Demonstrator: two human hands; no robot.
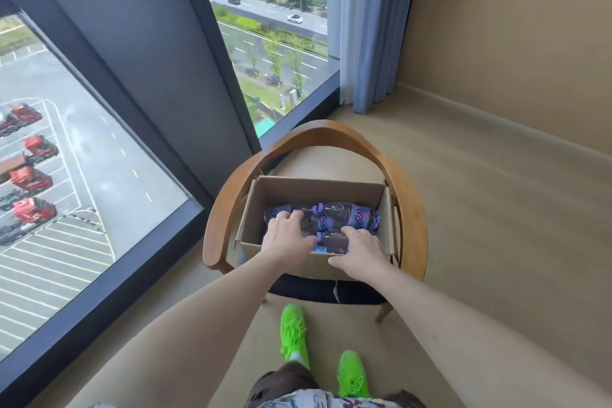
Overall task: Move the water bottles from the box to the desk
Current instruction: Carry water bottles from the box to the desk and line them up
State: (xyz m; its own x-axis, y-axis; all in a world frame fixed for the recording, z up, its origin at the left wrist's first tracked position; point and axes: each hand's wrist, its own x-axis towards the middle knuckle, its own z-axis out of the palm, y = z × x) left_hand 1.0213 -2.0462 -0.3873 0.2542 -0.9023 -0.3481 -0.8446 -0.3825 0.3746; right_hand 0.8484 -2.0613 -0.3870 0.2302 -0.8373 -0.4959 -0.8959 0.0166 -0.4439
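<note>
An open cardboard box (318,187) stands on the seat of a wooden armchair. Inside it lie several clear water bottles (334,214) with purple labels, on their sides. My left hand (286,237) reaches into the box at its left, fingers curled over a bottle. My right hand (359,250) reaches over the box's near wall on the right, fingers curled over another bottle near the front. The bottles under both hands are mostly hidden. No desk is in view.
The wooden armchair (410,209) has a curved backrest around the box and a dark seat. A floor-to-ceiling window (99,159) is close on the left, a blue curtain (371,26) behind. Beige floor lies to the right. My green shoes (293,331) stand just before the chair.
</note>
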